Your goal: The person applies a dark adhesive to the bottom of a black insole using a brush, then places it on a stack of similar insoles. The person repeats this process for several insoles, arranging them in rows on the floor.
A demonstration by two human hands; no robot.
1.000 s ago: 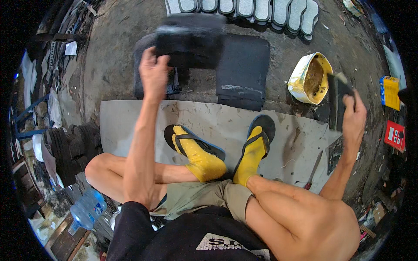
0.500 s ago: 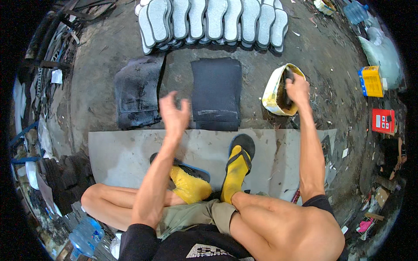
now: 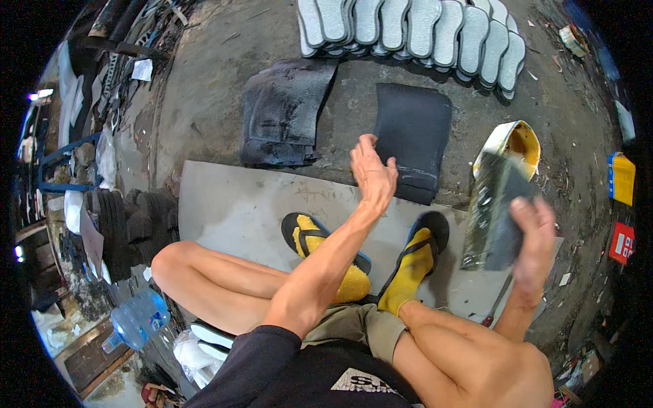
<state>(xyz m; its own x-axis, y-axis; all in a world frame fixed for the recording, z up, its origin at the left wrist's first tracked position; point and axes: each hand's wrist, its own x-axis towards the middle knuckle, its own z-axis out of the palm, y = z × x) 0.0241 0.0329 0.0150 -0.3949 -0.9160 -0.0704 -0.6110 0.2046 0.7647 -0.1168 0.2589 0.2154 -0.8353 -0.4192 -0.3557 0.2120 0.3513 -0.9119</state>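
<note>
My left hand (image 3: 374,171), fingers apart and holding nothing, is at the near left edge of a stack of black sheets (image 3: 413,136); I cannot tell whether it touches them. On the right, my right hand (image 3: 534,241), blurred, grips a dark, flat rectangular piece (image 3: 502,217) by its right side. Its left part looks wet and glossy. Just beyond the piece stands a white tub (image 3: 491,141), stained yellow, with brownish stuff inside; the piece hides its near part. To the left lies another pile of dark sheets (image 3: 282,112), greyish and uneven.
Rows of pale grey insole shapes (image 3: 422,30) lie at the back. A grey sheet (image 3: 224,197) covers the floor near my feet, in yellow socks and black flip-flops (image 3: 435,234). At left are dark stacked pieces (image 3: 112,217) and a clear bottle (image 3: 139,318); far right, a red box (image 3: 622,243).
My right hand has come out of the tub toward me, lifting the dark piece out. My left hand has moved from beside the left pile to the black stack. The whole view has shifted and tilted.
</note>
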